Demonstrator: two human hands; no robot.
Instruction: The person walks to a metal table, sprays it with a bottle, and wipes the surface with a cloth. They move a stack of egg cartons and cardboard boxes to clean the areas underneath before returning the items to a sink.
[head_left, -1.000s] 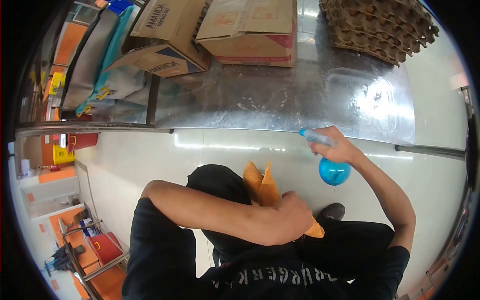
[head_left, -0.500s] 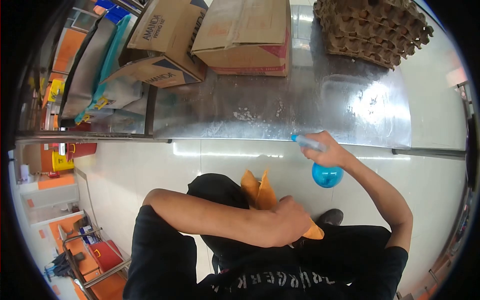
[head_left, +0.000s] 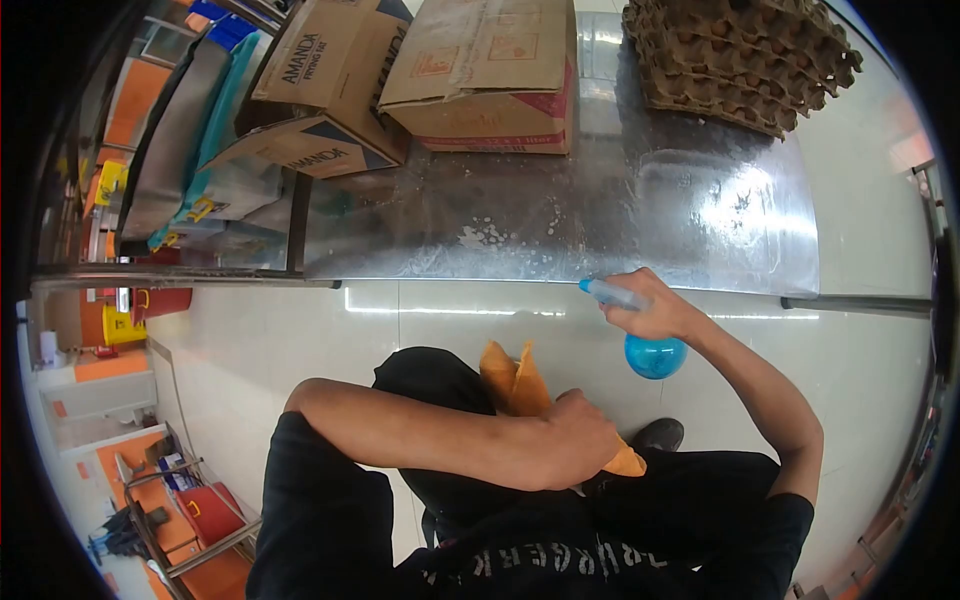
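Observation:
A spray bottle with a round blue body [head_left: 656,356] is gripped at its neck by my right hand [head_left: 648,305], its nozzle pointing left by the front edge of the metal table. My left hand [head_left: 575,440] is closed around an orange cloth [head_left: 527,385] in front of my body. The cloth's folded ends stick out on both sides of the fist. On the steel table top [head_left: 400,215] lie wet drops and whitish patches.
An Amanda frying fat carton [head_left: 320,70] and another cardboard box [head_left: 490,75] stand at the table's back. Stacked egg trays [head_left: 740,65] sit at back right. Plastic packages [head_left: 200,150] lie on the left. A metal frame holding a red item [head_left: 212,510] is at lower left.
The spray bottle and right hand have dipped very slightly. Otherwise the hands, cloth and boxes look almost the same, with a small shift of the view.

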